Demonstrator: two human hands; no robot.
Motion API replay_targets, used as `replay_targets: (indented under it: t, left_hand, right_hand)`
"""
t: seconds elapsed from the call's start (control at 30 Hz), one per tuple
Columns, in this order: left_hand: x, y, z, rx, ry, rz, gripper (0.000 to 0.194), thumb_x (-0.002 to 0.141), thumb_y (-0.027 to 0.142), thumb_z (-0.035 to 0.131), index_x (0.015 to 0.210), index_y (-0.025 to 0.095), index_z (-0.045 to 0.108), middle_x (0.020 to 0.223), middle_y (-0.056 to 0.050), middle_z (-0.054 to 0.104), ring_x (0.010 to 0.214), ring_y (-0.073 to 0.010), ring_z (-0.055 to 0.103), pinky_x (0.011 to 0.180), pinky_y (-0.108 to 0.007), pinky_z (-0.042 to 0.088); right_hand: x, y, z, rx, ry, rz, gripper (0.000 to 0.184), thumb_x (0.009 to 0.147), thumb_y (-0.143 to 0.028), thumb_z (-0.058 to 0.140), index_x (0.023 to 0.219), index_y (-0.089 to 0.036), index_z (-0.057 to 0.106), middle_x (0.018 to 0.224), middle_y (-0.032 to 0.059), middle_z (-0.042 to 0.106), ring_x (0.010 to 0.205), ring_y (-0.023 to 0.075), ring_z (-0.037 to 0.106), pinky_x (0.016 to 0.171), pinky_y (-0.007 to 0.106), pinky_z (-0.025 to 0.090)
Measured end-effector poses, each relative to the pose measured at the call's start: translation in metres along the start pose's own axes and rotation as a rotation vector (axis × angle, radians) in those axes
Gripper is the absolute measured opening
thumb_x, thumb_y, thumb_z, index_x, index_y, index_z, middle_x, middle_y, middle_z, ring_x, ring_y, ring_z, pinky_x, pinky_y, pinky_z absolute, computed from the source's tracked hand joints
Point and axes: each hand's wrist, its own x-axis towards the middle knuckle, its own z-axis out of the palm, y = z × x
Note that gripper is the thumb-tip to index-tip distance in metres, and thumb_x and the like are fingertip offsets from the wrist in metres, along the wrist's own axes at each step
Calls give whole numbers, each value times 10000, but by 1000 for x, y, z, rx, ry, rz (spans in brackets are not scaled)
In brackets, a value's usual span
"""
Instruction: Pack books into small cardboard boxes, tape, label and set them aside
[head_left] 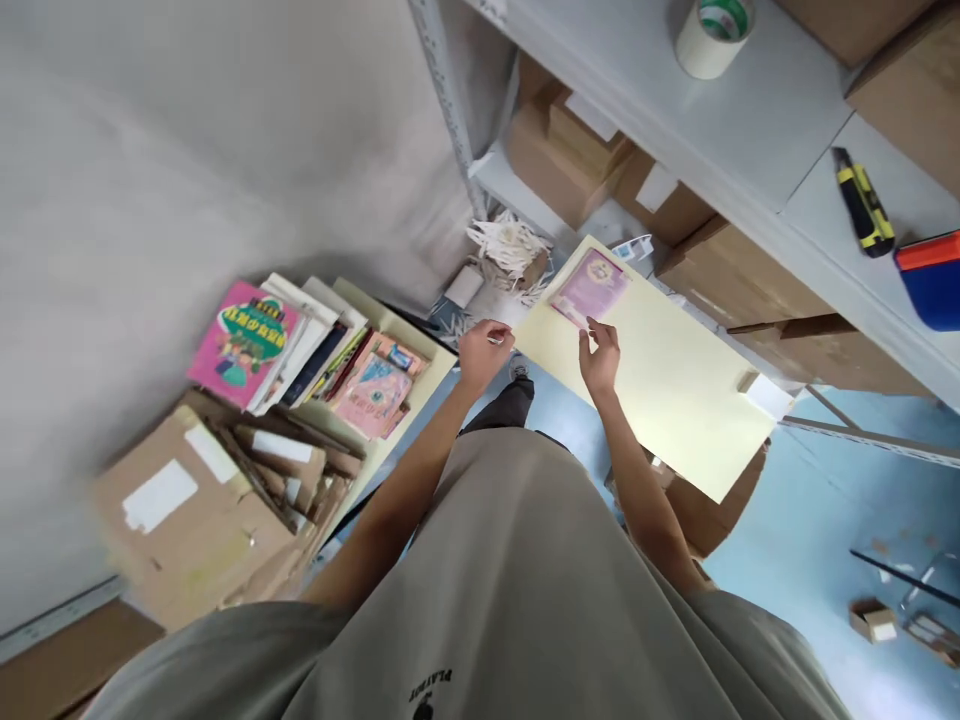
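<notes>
My left hand (pixel 484 355) is closed in the air just off the left edge of a pale yellow tabletop (pixel 667 375). A small whitish bit shows at its fingers, too small to name. Over the near edge of that tabletop is my right hand (pixel 600 362), its fingers loosely bent and apart, with nothing seen in it. Just beyond its fingertips a flat purple-pink book or packet (pixel 592 288) lies near the table's far left corner. Whether the fingertips touch it, I cannot tell.
At left, books (pixel 244 345) stand stacked beside pink packets (pixel 373 395); a torn cardboard box (pixel 187 500) is nearer. Shelves at right hold tape (pixel 714 38), a yellow-black cutter (pixel 864 203) and cartons (pixel 742 285). White paper strips (pixel 508 245) are heaped beyond the table. A small white box (pixel 766 395) sits rightward.
</notes>
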Motion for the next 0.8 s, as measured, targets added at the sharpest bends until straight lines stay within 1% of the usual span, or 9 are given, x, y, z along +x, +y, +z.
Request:
replay_targets:
  t: [0.07, 0.2, 0.27, 0.33, 0.47, 0.53, 0.63, 0.73, 0.8]
  left_hand:
    - [-36, -14, -13, 15, 48, -49, 74, 916, 214, 769, 897, 246, 833, 981, -64, 890, 968, -289, 829, 1030, -429, 638]
    - [-109, -46, -39, 44, 116, -134, 90, 918, 225, 776, 839, 246, 812, 919, -59, 869, 909, -281, 813, 1000, -422, 627]
    - [-140, -62, -58, 51, 166, -137, 118, 937, 247, 755, 834, 234, 811, 880, -57, 849, 864, -268, 793, 970, -408, 625]
    - [-164, -76, -82, 60, 238, -151, 184, 970, 294, 729, 818, 226, 808, 841, -53, 827, 837, -257, 770, 941, -393, 623]
    - [-203, -105, -133, -1, 402, -202, 354, 1063, 396, 652, 823, 205, 828, 860, -79, 824, 913, -275, 805, 944, -383, 624]
    - [-221, -120, -154, -52, 472, -223, 413, 1107, 464, 631, 887, 198, 858, 915, -96, 843, 964, -293, 833, 974, -397, 632]
    - [-246, -145, -182, -88, 566, -249, 482, 1148, 574, 613, 1017, 205, 894, 937, -92, 851, 1019, -304, 847, 1003, -401, 646]
    - [-268, -175, -211, -135, 654, -265, 542, 1159, 644, 596, 1066, 202, 895, 956, -96, 857, 1062, -303, 846, 1010, -392, 661]
    - [-279, -198, -235, -185, 708, -269, 569, 1158, 677, 592, 1063, 197, 884, 1021, -107, 874, 1100, -297, 845, 1035, -391, 666]
  right_hand:
    - [-30, -8, 16, 24, -71, -47, 603, 1169, -531, 496, 1521, -141, 793, 1421, 258, 721, 1211, 350, 790, 1171, 540, 649]
    - [-93, -28, 55, 35, -244, -100, 521, 1178, -505, 511, 1470, -201, 817, 1385, 218, 755, 1272, 346, 770, 1228, 538, 624]
    - [-121, -42, 72, 61, -319, -137, 503, 1181, -489, 514, 1476, -208, 810, 1402, 218, 757, 1320, 353, 753, 1262, 551, 601]
    - [-142, -59, 87, 114, -375, -194, 518, 1184, -488, 511, 1496, -189, 796, 1430, 235, 746, 1358, 370, 740, 1275, 570, 589]
    - [-166, -99, 110, 196, -451, -320, 544, 1211, -550, 495, 1540, -226, 783, 1450, 228, 721, 1419, 387, 713, 1310, 597, 565]
    - [-173, -121, 119, 210, -473, -377, 549, 1223, -576, 484, 1559, -253, 774, 1460, 214, 710, 1438, 382, 703, 1325, 592, 558]
    - [-184, -154, 136, 234, -508, -457, 559, 1228, -583, 480, 1570, -241, 761, 1465, 213, 708, 1439, 378, 707, 1329, 586, 563]
    - [-200, -188, 159, 258, -568, -530, 570, 1227, -600, 492, 1575, -232, 753, 1469, 210, 720, 1424, 376, 720, 1318, 587, 579]
    - [-216, -212, 179, 261, -621, -562, 587, 1228, -629, 490, 1589, -243, 745, 1481, 195, 728, 1402, 361, 733, 1286, 557, 610]
